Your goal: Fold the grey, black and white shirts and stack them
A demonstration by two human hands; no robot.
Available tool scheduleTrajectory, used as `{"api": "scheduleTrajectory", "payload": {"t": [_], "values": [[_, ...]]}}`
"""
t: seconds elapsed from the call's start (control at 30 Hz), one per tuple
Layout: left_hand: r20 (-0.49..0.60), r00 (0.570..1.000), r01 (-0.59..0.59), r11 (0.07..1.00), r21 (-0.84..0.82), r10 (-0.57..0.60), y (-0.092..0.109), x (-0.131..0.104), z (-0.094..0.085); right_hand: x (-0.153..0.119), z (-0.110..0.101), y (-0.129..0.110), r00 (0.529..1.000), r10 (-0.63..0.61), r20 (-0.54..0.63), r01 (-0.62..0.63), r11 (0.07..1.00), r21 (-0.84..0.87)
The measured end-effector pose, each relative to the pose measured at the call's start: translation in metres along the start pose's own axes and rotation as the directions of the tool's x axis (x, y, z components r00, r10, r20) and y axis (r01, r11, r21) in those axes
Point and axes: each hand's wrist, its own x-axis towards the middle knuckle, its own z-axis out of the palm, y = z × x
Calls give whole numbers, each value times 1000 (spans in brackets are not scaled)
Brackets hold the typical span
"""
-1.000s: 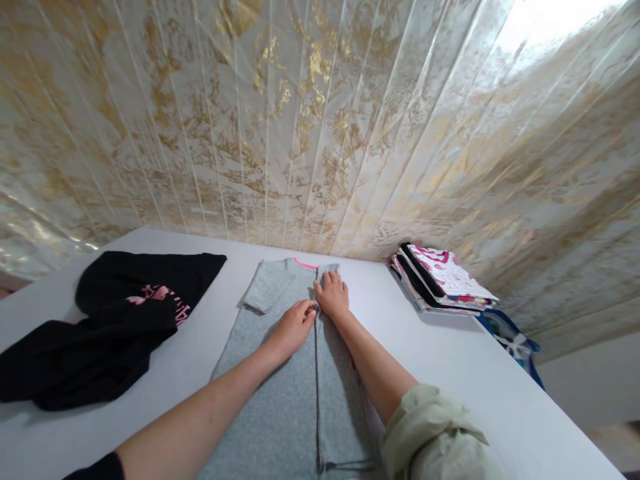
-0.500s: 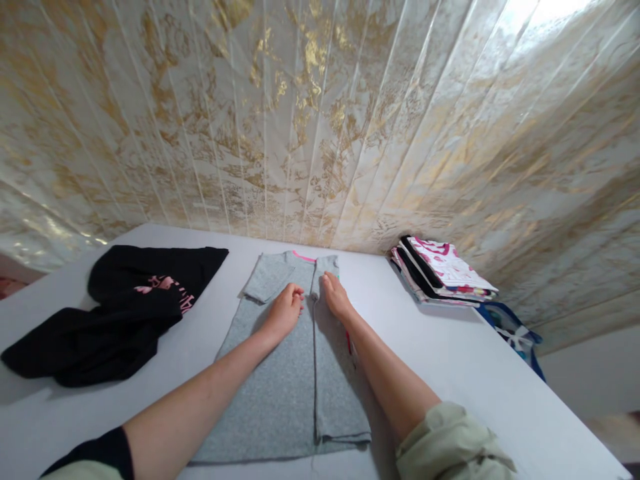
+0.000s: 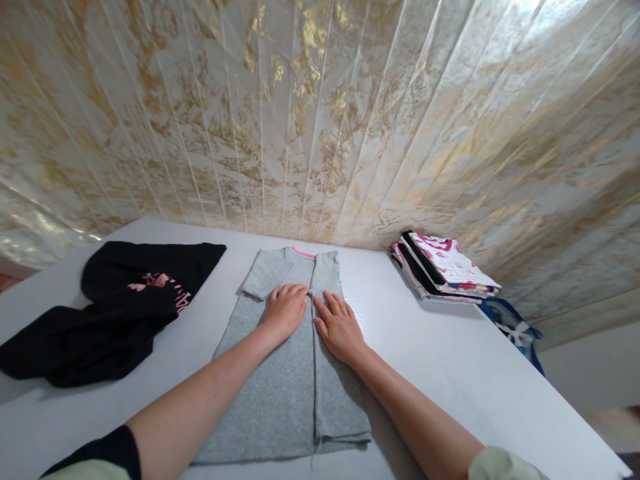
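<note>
A grey shirt point(image 3: 265, 400) with a pink neckline lies on the white table, its right side folded inward along a lengthwise edge. On its upper middle, just left of that folded edge, my left hand point(image 3: 287, 312) rests palm down, fingers lying on the cloth. My right hand point(image 3: 341, 328) presses on the folded strip beside it, fingers spread flat. Neither hand grips anything that I can see. The short left sleeve lies across the upper left of the shirt.
A crumpled black garment point(image 3: 115, 333) with pink print lies on the left. At the back right stands a stack of folded clothes point(image 3: 445, 267). A blue-edged bag point(image 3: 515, 333) is beyond the right edge of the white table point(image 3: 450, 387). A gold-patterned curtain point(image 3: 310, 133) hangs behind.
My right hand has come down and toward me, from the shirt's upper right edge onto the folded strip, fingers now spread. My left hand has flattened onto the cloth.
</note>
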Motion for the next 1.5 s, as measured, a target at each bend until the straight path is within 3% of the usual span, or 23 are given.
{"api": "scheduleTrajectory", "payload": {"t": [0.2,0.37,0.5,0.6,0.67,0.73,0.8,1.0,1.13,1.23,1.33,1.5], "values": [[10,999,-35,999,10,34,-3,-3,0,3,-12,0,999,19,48,-19,1000,-4],[-19,999,-34,997,-64,32,-3,-2,2,20,-8,-12,997,52,-63,-52,999,-8],[-60,998,9,994,-112,-16,-17,-1,-21,25,10,-16,999,17,-35,-17,1000,2],[-111,981,161,987,-17,-162,-45,-4,-51,24,17,-14,999,21,-30,-20,1000,4],[-116,937,339,937,82,-329,-65,-10,-67,24,19,-13,999,28,-37,-28,1000,7],[-87,891,454,879,144,-446,-80,-16,-75,25,19,-13,998,34,-44,-33,999,10],[-69,873,488,857,165,-483,-85,-21,-73,26,16,-15,998,33,-50,-33,999,11],[-87,874,486,861,149,-478,-77,-21,-57,39,-7,-34,991,-9,-131,13,1000,28],[-67,886,462,887,22,-460,-75,-19,-59,70,-20,-67,994,-86,-64,98,970,223],[-50,903,422,902,-89,-427,-70,-20,-61,103,-20,-95,1000,-11,-27,19,950,311],[-27,931,356,921,-155,-365,-64,-19,-60,131,-16,-111,990,134,39,-139,935,326],[12,961,272,942,-199,-275,-56,-20,-59,149,-12,-105,963,259,68,-268,922,281]]}}
